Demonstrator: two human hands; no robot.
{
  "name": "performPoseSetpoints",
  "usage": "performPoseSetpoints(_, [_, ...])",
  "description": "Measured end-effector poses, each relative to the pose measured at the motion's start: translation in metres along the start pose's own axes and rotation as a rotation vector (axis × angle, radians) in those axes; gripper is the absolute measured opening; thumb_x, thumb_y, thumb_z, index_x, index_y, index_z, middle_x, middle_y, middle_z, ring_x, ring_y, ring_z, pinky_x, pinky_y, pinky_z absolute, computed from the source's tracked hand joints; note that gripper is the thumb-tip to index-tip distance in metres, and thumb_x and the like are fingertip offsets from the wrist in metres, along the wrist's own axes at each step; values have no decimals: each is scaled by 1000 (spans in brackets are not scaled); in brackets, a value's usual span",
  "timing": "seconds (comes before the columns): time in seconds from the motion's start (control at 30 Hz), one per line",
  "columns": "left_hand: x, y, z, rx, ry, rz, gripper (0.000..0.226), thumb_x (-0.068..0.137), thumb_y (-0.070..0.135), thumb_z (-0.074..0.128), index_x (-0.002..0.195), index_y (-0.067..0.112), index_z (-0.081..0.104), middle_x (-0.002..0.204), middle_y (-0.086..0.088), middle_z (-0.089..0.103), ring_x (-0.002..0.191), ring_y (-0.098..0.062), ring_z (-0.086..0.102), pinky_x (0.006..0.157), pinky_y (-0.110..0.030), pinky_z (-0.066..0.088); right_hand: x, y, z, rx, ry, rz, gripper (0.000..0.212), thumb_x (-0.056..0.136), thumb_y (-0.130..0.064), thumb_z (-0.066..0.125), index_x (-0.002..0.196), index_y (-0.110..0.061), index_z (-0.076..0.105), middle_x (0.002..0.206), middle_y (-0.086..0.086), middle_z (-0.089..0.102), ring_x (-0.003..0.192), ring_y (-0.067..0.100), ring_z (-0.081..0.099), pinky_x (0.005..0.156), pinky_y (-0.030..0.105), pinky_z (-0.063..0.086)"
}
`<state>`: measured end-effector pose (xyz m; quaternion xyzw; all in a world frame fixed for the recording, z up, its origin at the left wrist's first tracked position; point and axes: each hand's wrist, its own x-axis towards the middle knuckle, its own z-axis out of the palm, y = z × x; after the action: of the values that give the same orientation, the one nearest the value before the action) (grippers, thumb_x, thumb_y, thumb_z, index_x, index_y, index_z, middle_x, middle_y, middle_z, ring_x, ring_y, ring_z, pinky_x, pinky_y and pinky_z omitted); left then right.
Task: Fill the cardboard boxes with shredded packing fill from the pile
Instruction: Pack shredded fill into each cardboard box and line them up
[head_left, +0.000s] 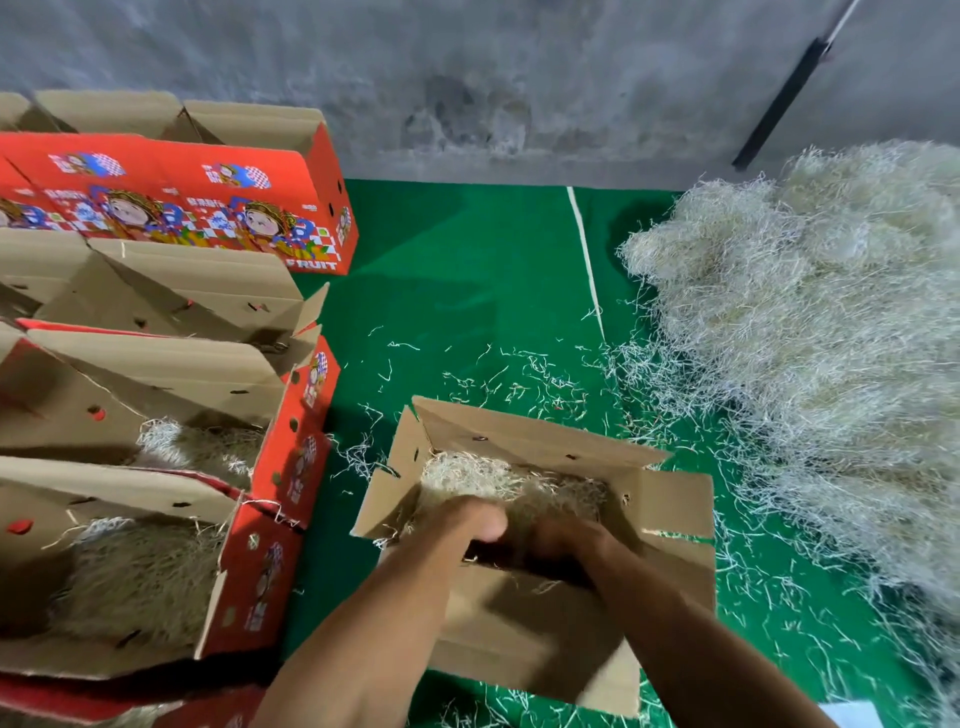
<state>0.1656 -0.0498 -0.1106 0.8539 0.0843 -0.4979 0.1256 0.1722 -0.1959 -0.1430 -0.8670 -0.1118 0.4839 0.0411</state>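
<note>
"FRUIT" on red box (311, 228), hands in open box (524, 441).

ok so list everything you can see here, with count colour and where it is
open box: one, brown cardboard, bottom centre on the floor, partly filled with fill
stacked boxes: several, exact count unclear, red printed outsides with brown insides, left side; the two nearest hold fill
pile of shredded fill: one, pale straw colour, right side
loose strands: many, pale, scattered on the floor between box and pile
floor: green, with one white line
wall: grey, along the top
dark bar: one, leaning on the wall, top right
left hand: in the open box, on the fill
right hand: in the open box, beside the left
</note>
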Motion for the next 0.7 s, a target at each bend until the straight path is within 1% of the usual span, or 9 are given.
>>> performPoseSetpoints(0.03, [2, -4, 6, -13, 22, -11, 46, 102, 26, 35, 146, 18, 42, 119, -8, 57, 123, -26, 52, 98, -41, 45, -1, -1, 1, 21, -34, 26, 50, 93, -44, 64, 138, -21, 58, 147, 4, 52, 131, 25, 50, 106, 29, 35])
performPoseSetpoints(0.1, [4, -4, 5, -23, 54, -24, 45, 100, 29, 39, 142, 17, 48, 135, -16, 54, 126, -31, 53, 102, -43, 43, -2, -4, -2, 81, -60, 28, 49, 94, -44, 64, 137, -19, 59, 144, 6, 55, 129, 26, 51, 106, 31, 35])
performPoseSetpoints(0.27, [6, 5, -14, 122, 41, 42, 20, 87, 27, 61, 97, 11, 67, 98, -9, 69, 73, -20, 65, 63, -26, 53, -18, 6, -5, 226, -2, 49, 38, 94, -34, 64, 127, -16, 63, 124, 7, 64, 104, 22, 64, 86, 25, 49])
performPoseSetpoints(0.4, [7, -5, -22, 353, 20, -33, 36, 95, 21, 49, 124, 4, 61, 131, -15, 59, 107, -30, 62, 81, -31, 50, -31, 13, 7, 503, 216, 0, 31, 97, -18, 56, 123, -7, 66, 128, 19, 62, 98, 15, 67, 53, 2, 42])
performPoseSetpoints(0.47, [5, -9, -24, 389, -30, -59, 40, 97, 24, 46, 130, 5, 58, 135, -14, 56, 106, -31, 58, 86, -36, 49, -27, 7, -3, 478, 57, 142, 36, 100, -11, 52, 133, 0, 57, 141, 18, 55, 122, 25, 57, 62, 0, 42])
performPoseSetpoints(0.5, [5, -10, -25, 375, -23, -79, 40, 97, 26, 46, 130, 8, 57, 134, -13, 56, 98, -30, 55, 79, -37, 48, -22, -2, -15, 371, -12, 139, 35, 100, -12, 51, 132, -1, 58, 140, 17, 56, 122, 27, 56, 76, 11, 47])
performPoseSetpoints(0.6, [1, -10, -30, 343, 26, -117, 41, 95, 27, 50, 132, 11, 56, 125, -14, 57, 85, -29, 53, 57, -33, 41, -12, -3, -24, 275, -176, 169, 14, 100, -15, 52, 95, -12, 63, 102, 15, 62, 78, 19, 56, 74, 29, 43])
performPoseSetpoints(0.67, [6, -7, -31, 308, 97, -97, 40, 95, 21, 51, 131, 6, 57, 122, -14, 61, 92, -29, 60, 64, -33, 48, -5, -1, -28, 225, -136, 250, 18, 100, -17, 53, 83, -15, 60, 94, 8, 62, 76, 19, 58, 74, 29, 46])
performPoseSetpoints(0.7, [8, -4, -32, 304, 168, -98, 35, 96, 20, 51, 128, 6, 58, 110, -12, 64, 86, -24, 62, 60, -30, 50, -1, -3, -34, 155, -6, 250, 16, 101, -16, 52, 94, -12, 66, 106, 10, 65, 92, 22, 63, 81, 30, 49])
